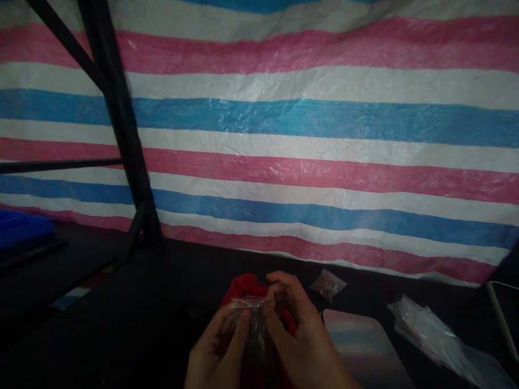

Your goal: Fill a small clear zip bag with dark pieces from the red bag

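Both of my hands meet low in the middle of the view over a dark table (132, 335). My left hand (218, 355) and my right hand (298, 340) pinch a small clear plastic zip bag (252, 317) by its top edge, fingers on either side. What the bag holds is too dark to tell. Behind and under my hands lies a red cloth or pouch (246, 288).
A small clear bag with reddish-brown contents (327, 284) lies to the right. A shiny flat plate (362, 344) and a heap of clear plastic bags (438, 336) lie further right. A black metal frame (121, 125) stands at left before a striped tarpaulin (325, 118). A blue tray (14, 231) sits far left.
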`<state>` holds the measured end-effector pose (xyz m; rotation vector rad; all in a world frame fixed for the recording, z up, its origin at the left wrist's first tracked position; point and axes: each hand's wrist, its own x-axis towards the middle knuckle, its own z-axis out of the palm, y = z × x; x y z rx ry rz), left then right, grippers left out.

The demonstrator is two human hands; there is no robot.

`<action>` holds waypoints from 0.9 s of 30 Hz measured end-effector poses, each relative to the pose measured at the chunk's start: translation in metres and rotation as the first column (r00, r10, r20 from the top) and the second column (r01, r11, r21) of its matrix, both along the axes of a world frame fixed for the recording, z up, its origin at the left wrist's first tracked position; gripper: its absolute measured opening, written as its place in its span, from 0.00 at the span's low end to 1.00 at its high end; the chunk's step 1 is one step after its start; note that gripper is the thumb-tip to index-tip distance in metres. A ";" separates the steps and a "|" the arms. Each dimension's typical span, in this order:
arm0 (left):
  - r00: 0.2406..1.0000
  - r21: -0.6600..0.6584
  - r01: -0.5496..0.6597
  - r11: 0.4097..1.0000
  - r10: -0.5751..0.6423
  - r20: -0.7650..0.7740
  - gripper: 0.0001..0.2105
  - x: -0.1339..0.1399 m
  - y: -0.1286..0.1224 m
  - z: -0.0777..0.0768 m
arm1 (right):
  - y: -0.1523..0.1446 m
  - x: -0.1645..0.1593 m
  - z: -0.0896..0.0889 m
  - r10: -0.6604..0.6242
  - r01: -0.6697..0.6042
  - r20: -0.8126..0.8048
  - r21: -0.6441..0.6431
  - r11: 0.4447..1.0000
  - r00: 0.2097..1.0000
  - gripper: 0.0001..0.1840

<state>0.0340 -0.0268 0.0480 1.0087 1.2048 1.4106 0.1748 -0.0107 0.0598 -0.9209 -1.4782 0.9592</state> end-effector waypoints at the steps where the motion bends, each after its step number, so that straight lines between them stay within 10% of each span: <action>1: 1.000 -0.001 0.003 1.000 -0.003 0.011 0.24 0.000 0.000 -0.001 | 0.000 -0.001 0.000 -0.004 0.004 -0.005 -0.002 1.000 1.000 0.14; 10: 0.994 0.011 0.077 0.997 -0.076 -0.072 0.25 -0.006 -0.001 -0.011 | 0.002 0.005 0.008 -0.006 0.005 0.030 0.034 0.999 1.000 0.13; 16: 0.982 0.052 -0.156 0.986 0.160 -0.096 0.34 -0.009 -0.002 -0.001 | -0.007 0.115 0.046 -0.172 0.176 0.121 -0.022 0.984 0.978 0.12; 21: 0.973 0.021 -0.190 0.981 0.191 -0.127 0.36 -0.012 0.001 -0.003 | -0.020 0.181 0.016 -0.164 0.242 0.435 -0.131 0.961 0.885 0.14; 27: 0.953 0.067 -0.195 0.979 0.205 -0.221 0.32 -0.016 0.002 -0.020 | -0.009 0.201 -0.016 -0.691 0.662 0.338 0.215 0.718 0.639 0.19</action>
